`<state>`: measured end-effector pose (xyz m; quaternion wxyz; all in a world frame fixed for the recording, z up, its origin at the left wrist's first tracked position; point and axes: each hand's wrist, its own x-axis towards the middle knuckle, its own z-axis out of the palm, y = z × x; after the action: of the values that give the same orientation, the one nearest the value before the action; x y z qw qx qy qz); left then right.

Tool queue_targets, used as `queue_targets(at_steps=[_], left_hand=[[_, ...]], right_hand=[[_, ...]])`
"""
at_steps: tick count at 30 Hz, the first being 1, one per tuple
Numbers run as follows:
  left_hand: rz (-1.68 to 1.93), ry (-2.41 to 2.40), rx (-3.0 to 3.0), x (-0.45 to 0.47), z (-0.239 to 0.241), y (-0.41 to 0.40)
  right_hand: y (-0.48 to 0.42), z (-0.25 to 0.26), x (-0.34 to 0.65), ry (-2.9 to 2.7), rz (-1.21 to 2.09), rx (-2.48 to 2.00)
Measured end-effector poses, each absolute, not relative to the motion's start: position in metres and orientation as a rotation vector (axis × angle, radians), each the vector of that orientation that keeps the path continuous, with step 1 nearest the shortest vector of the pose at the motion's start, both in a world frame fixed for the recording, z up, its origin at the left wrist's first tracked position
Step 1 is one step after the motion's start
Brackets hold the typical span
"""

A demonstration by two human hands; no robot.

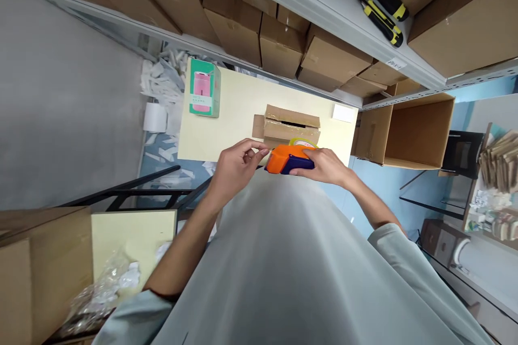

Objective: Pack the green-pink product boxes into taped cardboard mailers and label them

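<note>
My right hand (pixel 322 165) is wrapped round an orange and dark blue tape dispenser (pixel 279 158). A yellow-green rimmed tape roll (pixel 303 143) shows at its far side. Close to the dispenser's left end, my left hand (pixel 242 164) has its thumb and forefinger pinched together. Whatever lies between those fingertips is too small to make out. Just beyond both hands, a small cardboard box (pixel 291 132) lies on the cream table (pixel 238 91). Its top flaps meet with a dark gap between them, and one flap sticks out on the left.
A green box with a pink picture (pixel 202 89) stands at the table's left, and a white card (pixel 343 113) lies at its right. Above runs a shelf (pixel 324 5) with several cartons and two utility knives (pixel 382 16). An open carton (pixel 416 132) stands to the right.
</note>
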<state>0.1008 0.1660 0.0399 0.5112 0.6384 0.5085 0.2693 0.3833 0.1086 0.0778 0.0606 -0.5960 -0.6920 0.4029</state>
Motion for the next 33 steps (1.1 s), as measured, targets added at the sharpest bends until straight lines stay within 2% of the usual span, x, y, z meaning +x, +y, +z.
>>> queue_targets(at_steps=[6, 12, 17, 26, 33], left_hand=[[0.653, 1.324, 1.359, 0.074, -0.004, 0.2], [0.528, 1.283, 0.983, 0.091, -0.02, 0.255], [0.489, 1.322, 0.788, 0.108, -0.035, 0.268], [0.466, 1.338, 0.655, 0.114, -0.085, 0.267], [0.386, 1.347, 0.649, 0.114, -0.121, 0.263]], right_hand=[[0.145, 0.096, 0.419, -2.085, 1.351, -1.93], [0.21, 0.106, 0.423, -2.017, 1.639, -2.04], [0.241, 0.089, 0.424, -1.934, 1.81, -2.076], [0.25, 0.036, 0.425, -1.921, 1.884, -2.118], [0.249, 0.025, 0.425, -1.933, 1.893, -2.135]])
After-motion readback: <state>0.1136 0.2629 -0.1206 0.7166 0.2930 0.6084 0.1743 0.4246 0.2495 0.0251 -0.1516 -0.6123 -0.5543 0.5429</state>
